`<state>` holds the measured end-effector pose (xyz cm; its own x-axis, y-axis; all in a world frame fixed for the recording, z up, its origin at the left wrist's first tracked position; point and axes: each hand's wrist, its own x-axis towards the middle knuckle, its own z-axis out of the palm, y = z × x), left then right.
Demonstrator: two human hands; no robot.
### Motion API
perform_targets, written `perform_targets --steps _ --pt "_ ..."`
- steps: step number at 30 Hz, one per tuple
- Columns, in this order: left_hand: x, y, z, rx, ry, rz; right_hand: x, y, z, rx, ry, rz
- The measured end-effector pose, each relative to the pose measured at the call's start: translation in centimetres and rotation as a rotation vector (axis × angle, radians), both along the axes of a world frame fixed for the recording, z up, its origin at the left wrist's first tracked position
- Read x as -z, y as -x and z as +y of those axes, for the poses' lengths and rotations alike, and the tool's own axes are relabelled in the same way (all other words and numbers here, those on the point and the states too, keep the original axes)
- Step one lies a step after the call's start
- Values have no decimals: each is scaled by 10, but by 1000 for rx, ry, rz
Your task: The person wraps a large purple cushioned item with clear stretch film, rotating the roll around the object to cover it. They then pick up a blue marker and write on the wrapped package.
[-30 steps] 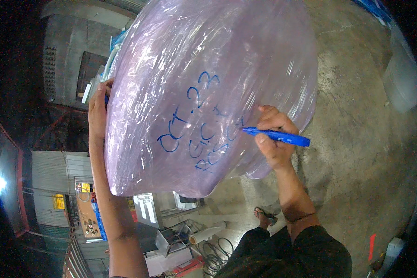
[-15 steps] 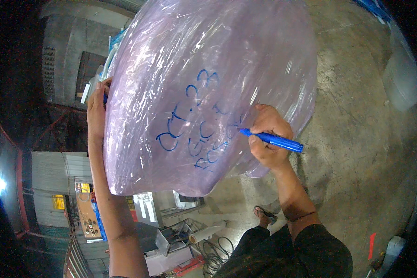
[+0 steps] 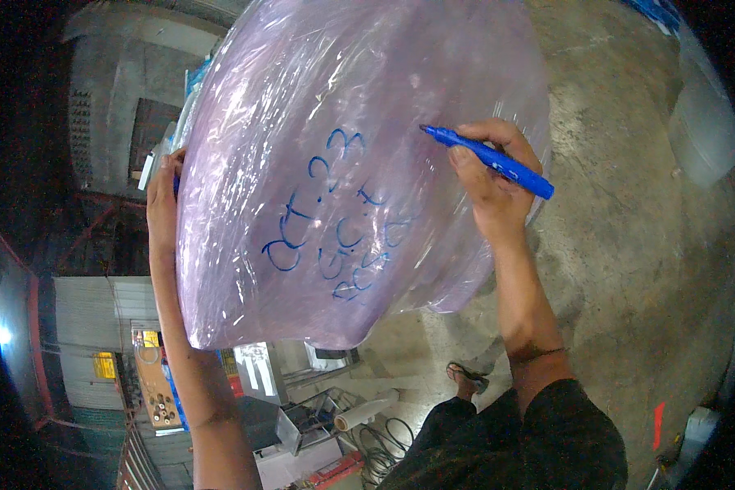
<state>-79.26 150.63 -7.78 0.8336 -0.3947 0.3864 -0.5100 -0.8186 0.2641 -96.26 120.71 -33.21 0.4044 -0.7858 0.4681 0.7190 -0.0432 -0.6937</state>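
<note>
A large pinkish-purple plastic-wrapped bundle (image 3: 343, 147) fills the upper middle of the view, with blue handwriting on its face. My left hand (image 3: 163, 204) grips its left edge and steadies it. My right hand (image 3: 486, 175) holds a blue marker (image 3: 490, 162) over the right side of the bundle. The marker's tip points left, up and to the right of the writing; whether it touches the wrap I cannot tell.
A concrete floor (image 3: 629, 269) spreads to the right. A grey bin (image 3: 702, 122) stands at the far right. Below the bundle are a metal rack (image 3: 302, 384), coiled cables (image 3: 384, 437) and a roll. My sandalled foot (image 3: 465, 377) shows near my dark trousers.
My right hand has lifted the marker up and to the right, away from the last line of writing. The left hand and bundle stay put.
</note>
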Motion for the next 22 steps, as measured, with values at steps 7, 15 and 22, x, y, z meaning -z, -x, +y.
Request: perform_targets --steps 7,15,22 --pt "1 6 -2 -9 -150 -165 38 -5 3 -90 316 9" --pt "-3 -5 -1 0 243 222 36 17 -11 -185 65 -71" --pt "-6 1 1 -86 243 178 17 -2 -45 -172 81 -202"
